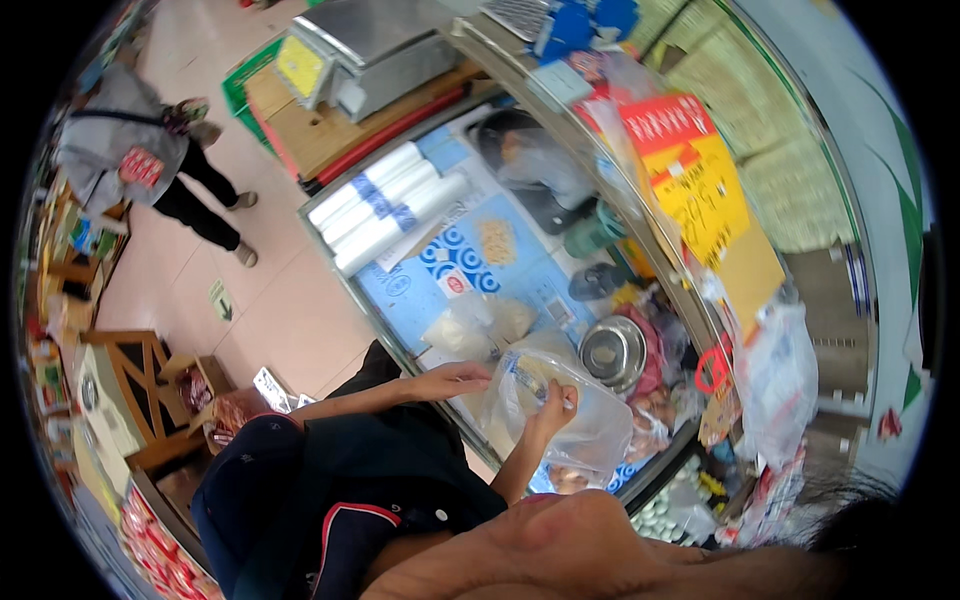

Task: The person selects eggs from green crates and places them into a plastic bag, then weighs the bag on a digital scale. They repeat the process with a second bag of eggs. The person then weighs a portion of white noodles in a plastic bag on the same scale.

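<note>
A see-through plastic tub [598,440] stands at the near edge of the blue-covered counter, with a thin see-through plastic bag [515,385] at its left side. My right hand [556,405] is over the tub with its fingers closed in a pinch. What it grips, if anything, is too small to make out. To the left, my left hand [455,381] reaches toward the bag with its fingers stretched out, close to the bag's edge. Just beyond sit bags of a whitish food [462,333]. A round steel bowl [613,353] stands right of the tub.
Rolls of plastic bags [385,205] lie on the counter beside a small tan pile [496,241]. A weighing scale [370,55] stands farther back. Along the right runs a shelf edge with a yellow and red sign [690,180]. A person in grey [120,140] stands far left.
</note>
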Motion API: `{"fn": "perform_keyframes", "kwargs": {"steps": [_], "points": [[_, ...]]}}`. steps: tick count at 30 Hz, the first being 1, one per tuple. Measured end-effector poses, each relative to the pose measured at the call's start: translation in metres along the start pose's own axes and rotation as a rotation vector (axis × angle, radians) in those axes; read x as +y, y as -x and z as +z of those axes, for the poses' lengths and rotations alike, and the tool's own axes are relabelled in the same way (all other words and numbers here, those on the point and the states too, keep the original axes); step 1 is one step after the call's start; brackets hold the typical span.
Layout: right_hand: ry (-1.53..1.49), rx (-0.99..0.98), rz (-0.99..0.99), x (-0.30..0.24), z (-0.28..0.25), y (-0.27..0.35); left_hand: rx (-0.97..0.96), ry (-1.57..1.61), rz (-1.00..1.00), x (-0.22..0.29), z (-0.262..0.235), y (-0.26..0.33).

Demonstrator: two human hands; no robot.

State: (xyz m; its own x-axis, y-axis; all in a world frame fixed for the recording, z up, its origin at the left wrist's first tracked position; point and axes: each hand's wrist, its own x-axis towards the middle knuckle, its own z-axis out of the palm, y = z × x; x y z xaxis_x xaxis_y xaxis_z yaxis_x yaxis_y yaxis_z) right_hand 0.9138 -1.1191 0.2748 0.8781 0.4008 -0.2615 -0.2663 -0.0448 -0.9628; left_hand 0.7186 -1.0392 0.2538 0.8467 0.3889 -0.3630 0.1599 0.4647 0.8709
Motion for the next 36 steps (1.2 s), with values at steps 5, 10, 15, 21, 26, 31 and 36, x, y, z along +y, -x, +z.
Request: {"fn": "perform_keyframes", "kwargs": {"steps": [5,10,15,21,26,31,36], "points": [[0.346,-0.200,-0.197,0.019,-0.002,0.008,0.159,0.116,0.127,-0.006,-0.015,-0.001],[0.477,-0.426,-0.334,0.041,0.018,0.011,0.301,-0.146,0.187,0.006,-0.045,0.019],[1.012,-0.606,-0.315,0.026,0.004,-0.008,1.026,-0.807,0.427,0.017,-0.131,0.045],[1.160,-0.889,-0.137,-0.010,0.008,-0.020,1.075,-1.461,-0.111,-0.049,-0.255,0.035],[0.455,-0.841,-0.308,-0.173,0.031,0.029,1.059,-1.545,-0.163,-0.044,-0.276,0.026],[-0.709,-0.903,-0.835,-0.259,0.059,0.105,0.919,-1.143,-0.199,-0.039,-0.295,0.028],[-0.892,-0.929,-0.277,-0.129,0.106,0.052,0.474,-0.278,-0.027,-0.056,-0.340,-0.023]]}}
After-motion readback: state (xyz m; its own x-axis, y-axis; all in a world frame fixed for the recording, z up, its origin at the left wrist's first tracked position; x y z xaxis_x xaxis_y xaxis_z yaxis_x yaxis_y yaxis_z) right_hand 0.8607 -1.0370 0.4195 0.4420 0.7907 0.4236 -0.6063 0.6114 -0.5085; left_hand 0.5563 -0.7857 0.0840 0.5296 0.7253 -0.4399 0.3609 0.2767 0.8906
